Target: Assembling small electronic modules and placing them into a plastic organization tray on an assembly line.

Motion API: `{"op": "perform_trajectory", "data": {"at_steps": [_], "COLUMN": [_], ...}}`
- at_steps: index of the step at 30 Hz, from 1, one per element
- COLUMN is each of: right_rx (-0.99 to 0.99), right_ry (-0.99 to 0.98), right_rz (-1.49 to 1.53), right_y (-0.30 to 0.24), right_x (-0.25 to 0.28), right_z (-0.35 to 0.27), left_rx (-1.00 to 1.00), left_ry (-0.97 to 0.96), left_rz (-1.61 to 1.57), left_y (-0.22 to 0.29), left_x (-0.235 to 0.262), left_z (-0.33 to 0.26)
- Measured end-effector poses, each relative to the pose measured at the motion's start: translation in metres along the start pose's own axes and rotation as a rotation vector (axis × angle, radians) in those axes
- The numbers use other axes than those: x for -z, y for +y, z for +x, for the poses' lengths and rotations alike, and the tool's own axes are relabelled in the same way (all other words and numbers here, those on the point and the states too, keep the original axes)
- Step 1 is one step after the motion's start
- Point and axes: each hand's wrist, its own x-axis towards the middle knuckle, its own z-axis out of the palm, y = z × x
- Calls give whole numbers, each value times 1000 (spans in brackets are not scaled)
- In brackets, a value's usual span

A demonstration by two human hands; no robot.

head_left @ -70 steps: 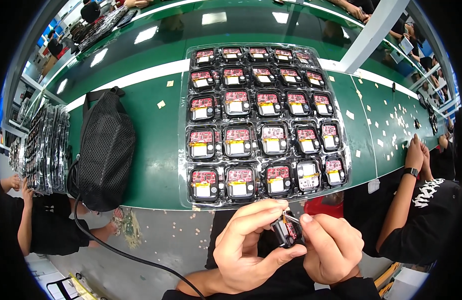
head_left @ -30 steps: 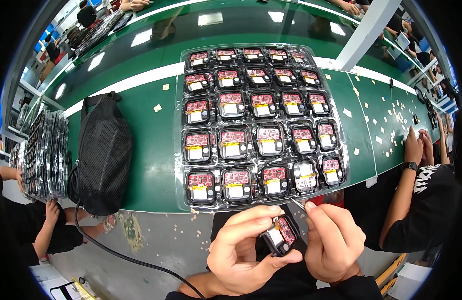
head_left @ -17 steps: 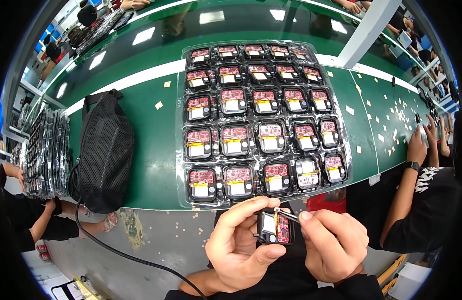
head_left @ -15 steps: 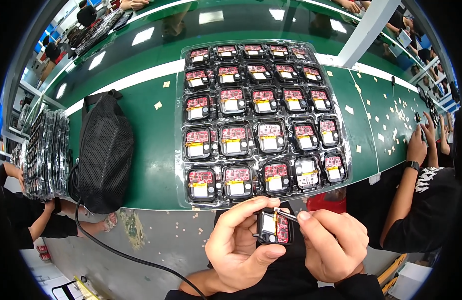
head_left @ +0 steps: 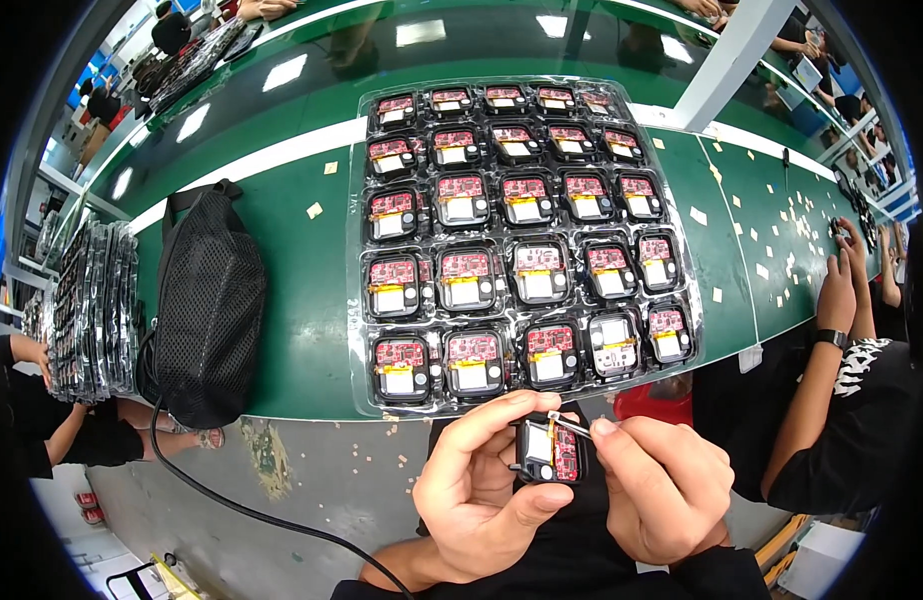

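Between the thumb and fingers of my left hand [head_left: 487, 490] is a small black device housing [head_left: 535, 450], tilted on its side. A red circuit board, a silver-white block and a strip of yellow tape show inside it. My right hand [head_left: 667, 485] pinches slim metal tweezers [head_left: 574, 425]. Their tip is at the housing's upper edge, by a tiny pale piece [head_left: 554, 415]; whether they grip it I cannot tell. Just beyond my hands lies a clear plastic tray [head_left: 362, 300] with rows of similar open housings, one of them [head_left: 614, 345] turned the other way round.
A black mesh bag [head_left: 210, 310] lies left of the tray, with a black cable [head_left: 262, 517] running down from it. Stacked trays [head_left: 97, 310] stand farther left beside a person. At right, a co-worker's hands [head_left: 837, 290] work near scattered small paper bits [head_left: 762, 270]. A white post [head_left: 732, 65] rises behind.
The tweezers have shifted slightly at the housing's upper edge, and my left hand has barely moved. At right, the co-worker's hands have come closer together.
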Motion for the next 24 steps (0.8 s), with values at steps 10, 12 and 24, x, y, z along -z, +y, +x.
{"op": "perform_trajectory", "data": {"at_steps": [10,12,24], "right_rx": [53,97,119], "right_ry": [21,12,22], "right_rz": [-17,-39,41], "right_y": [6,6,24], "right_x": [1,1,-8], "right_z": [-10,-8,-11], "left_rx": [22,48,65], "left_ry": [0,1,-13], "left_rz": [-73,-35,-28], "left_y": [1,1,2], "left_x": [2,2,2], "left_z": [-2,-3,-3]}}
